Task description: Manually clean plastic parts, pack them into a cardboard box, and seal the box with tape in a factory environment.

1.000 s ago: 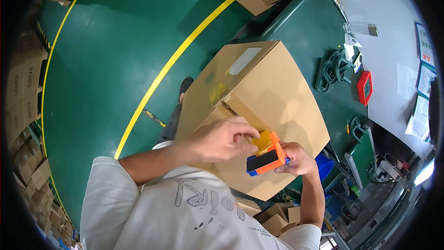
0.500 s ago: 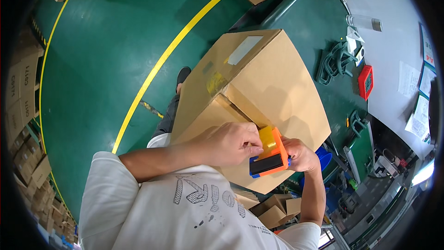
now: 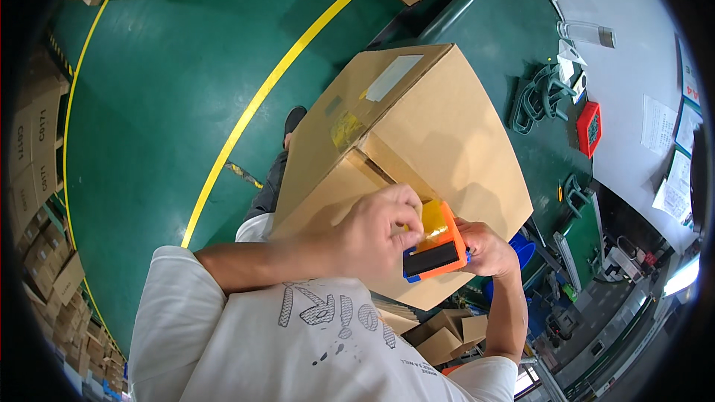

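Both hands (image 3: 428,242) closed around orange tape dispenser (image 3: 436,242) on cardboard box (image 3: 432,126).

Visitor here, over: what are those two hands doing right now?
Left hand pinching yellowish tape at orange handheld tape dispenser. Right hand gripping dispenser. Both over large brown cardboard box, top flaps closed. Nothing between hands and box.

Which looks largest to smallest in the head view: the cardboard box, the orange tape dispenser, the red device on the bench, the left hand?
1. cardboard box, by far the largest.
2. left hand.
3. orange tape dispenser, partly covered by both hands, so hand and dispenser are close.
4. red device, smallest, though it lies farther from the camera.
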Tool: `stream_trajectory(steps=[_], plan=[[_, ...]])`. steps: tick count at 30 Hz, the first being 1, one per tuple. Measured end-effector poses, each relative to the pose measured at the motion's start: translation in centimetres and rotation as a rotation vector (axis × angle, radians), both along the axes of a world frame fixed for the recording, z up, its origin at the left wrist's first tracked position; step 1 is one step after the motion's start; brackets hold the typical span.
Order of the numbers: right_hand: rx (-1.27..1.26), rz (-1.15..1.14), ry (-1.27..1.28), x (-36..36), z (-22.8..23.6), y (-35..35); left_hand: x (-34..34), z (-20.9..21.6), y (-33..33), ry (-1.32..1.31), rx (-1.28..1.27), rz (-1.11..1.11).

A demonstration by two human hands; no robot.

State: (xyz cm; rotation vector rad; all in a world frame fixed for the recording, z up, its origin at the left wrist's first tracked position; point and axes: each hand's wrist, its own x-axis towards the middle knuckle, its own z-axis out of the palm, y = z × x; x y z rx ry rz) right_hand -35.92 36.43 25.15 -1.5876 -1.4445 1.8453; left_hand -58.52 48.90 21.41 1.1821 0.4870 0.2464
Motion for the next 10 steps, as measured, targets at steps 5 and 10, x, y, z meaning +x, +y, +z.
stream_trajectory(steps=[5,10], plan=[[-0.062,-0.069,0.002,-0.1,0.0,0.3,0.5,-1.3,1.5,0.190,-0.162,-0.183],[-0.106,-0.199,-0.006,-0.2,-0.2,0.2,0.7,-1.1,1.8,0.106,0.290,-0.036]])
